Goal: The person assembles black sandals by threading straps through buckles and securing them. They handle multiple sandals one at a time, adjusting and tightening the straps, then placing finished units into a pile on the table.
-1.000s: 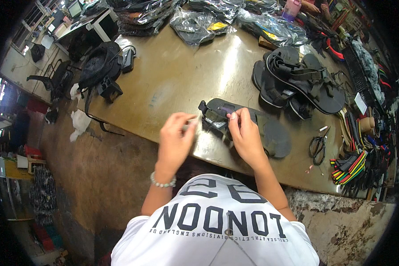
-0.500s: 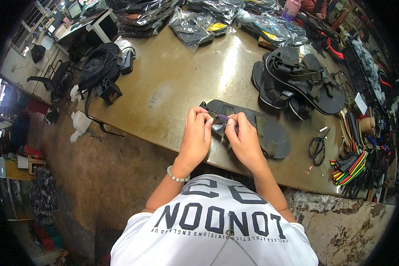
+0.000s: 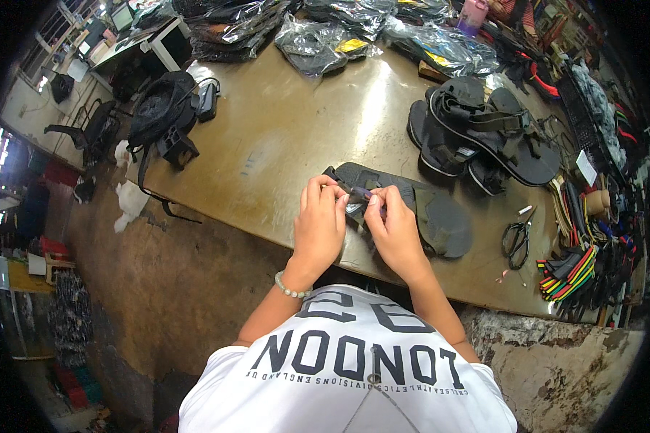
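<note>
A black sandal (image 3: pixel 446 225) with dark olive straps lies flat near the table's front edge. Over its left end, my left hand (image 3: pixel 319 222) pinches a dark strap (image 3: pixel 360 194) between thumb and fingers. Just to the right, my right hand (image 3: pixel 395 229) has its thumb and fingertips closed on the same strap. The two sets of fingertips are a short gap apart, with the strap spanning it. My hands partly hide the strap and the sandal's near side.
More strapped sandals (image 3: pixel 495 133) are heaped right of centre. Black scissors (image 3: pixel 516 242) and a bundle of colourful webbing (image 3: pixel 572 274) lie at the right. Plastic-wrapped packs (image 3: pixel 310 47) line the far side. A black bag (image 3: pixel 162 108) sits left. Another person's arm (image 3: pixel 523 14) shows at far right.
My right hand has shifted very slightly left and its fingers have closed in. The strap between my fingertips has turned a little. The sandal stays in place.
</note>
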The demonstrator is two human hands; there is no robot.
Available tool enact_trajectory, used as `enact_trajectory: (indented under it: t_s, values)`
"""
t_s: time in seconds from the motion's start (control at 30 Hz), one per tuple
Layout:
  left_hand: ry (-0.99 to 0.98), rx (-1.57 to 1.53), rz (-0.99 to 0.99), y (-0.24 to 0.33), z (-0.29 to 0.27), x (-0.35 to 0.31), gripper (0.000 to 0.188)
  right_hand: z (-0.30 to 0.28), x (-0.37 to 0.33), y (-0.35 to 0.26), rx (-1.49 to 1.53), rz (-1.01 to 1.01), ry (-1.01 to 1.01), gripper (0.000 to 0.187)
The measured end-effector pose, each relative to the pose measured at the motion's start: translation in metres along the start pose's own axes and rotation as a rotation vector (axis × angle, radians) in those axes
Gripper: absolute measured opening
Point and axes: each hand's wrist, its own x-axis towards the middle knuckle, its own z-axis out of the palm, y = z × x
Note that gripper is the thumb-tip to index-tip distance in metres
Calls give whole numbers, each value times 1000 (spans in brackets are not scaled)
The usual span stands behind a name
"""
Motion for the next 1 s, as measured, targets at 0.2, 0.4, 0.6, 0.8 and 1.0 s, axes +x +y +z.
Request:
enact_trajectory:
  t_s: [0.2, 0.4, 0.6, 0.8, 1.0]
  values:
    - [25, -64, 4, -8, 5, 0, 13, -2, 0, -4, -33, -20, -19, 17]
    - [65, -155, -25, -1, 2, 0, 11, -2, 0, -5, -29, 1, -12, 17]
    - [70, -16, 35, 4, 3, 0, 11, 0, -2, -3, -13, 4, -1, 17]
    - [55, -100, 24, 0, 6, 2, 10, 1, -2, -2, -59, -52, 0, 17]
    - [67, -103, 41, 4, 7, 0, 8, 3, -3, -1, 9, 47, 27, 18]
